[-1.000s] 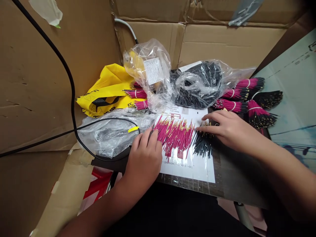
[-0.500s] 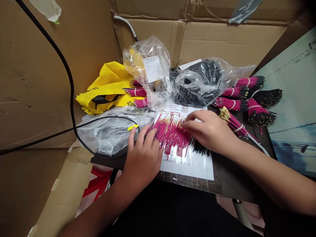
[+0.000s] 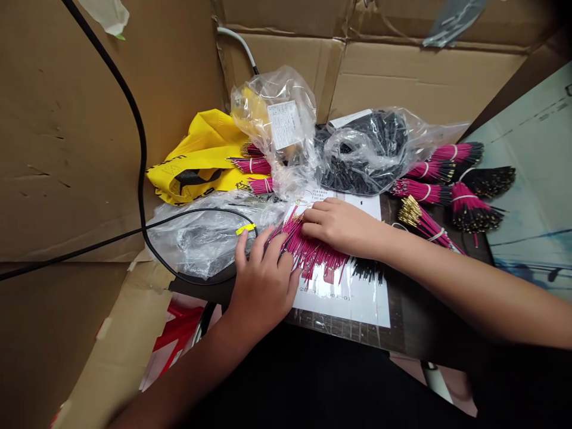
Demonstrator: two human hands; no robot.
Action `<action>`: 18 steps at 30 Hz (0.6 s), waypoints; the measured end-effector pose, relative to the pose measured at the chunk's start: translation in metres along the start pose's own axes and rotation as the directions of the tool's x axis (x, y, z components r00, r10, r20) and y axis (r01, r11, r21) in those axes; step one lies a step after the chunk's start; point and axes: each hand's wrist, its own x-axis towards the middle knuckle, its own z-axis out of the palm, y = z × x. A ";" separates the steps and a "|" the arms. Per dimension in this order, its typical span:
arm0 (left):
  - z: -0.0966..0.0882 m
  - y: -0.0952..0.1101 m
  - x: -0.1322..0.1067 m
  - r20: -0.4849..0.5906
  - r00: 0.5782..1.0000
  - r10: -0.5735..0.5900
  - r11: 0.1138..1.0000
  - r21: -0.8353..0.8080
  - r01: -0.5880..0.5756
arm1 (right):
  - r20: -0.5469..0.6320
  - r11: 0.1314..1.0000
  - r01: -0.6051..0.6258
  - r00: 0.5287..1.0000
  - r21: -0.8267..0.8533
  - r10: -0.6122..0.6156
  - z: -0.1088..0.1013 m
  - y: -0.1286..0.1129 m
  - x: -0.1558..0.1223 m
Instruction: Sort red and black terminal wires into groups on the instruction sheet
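Left hand [image 3: 263,280] and right hand [image 3: 342,226] half-curled on magenta wires [image 3: 308,250]
Wires lie on a printed sheet [image 3: 344,301], left hand at their eight o'clock, right at three; neither grip can be told. Wires and hands hide the sheet's code, ending "-01"; the bag label [image 3: 285,124] is unreadable.

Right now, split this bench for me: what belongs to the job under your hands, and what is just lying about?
In the job: left hand; right hand; loose magenta wires; loose black wires; printed sheet; tied magenta wire bundles.

Lying about: yellow plastic bag; black cable; crumpled clear plastic bag; cardboard box walls.
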 end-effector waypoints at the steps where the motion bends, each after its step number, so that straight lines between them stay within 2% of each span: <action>1: 0.000 0.000 0.000 -0.001 1.000 -0.002 1.000 0.000 0.002 | 0.005 1.000 0.011 1.000 -0.004 -0.011 0.000 0.000 0.001; 5: 0.001 -0.001 -0.002 -0.009 1.000 -0.016 1.000 -0.002 0.016 | 0.000 0.999 0.036 0.999 -0.022 -0.036 -0.003 -0.003 -0.003; 13: 0.001 -0.001 -0.002 -0.070 0.997 -0.020 0.997 -0.074 0.014 | -0.031 0.976 -0.090 0.995 0.197 0.098 -0.015 -0.005 -0.031; 18: 0.002 0.000 -0.002 -0.055 0.998 -0.007 0.998 -0.070 0.003 | 0.000 0.975 -0.110 0.994 0.191 0.112 -0.017 0.000 -0.041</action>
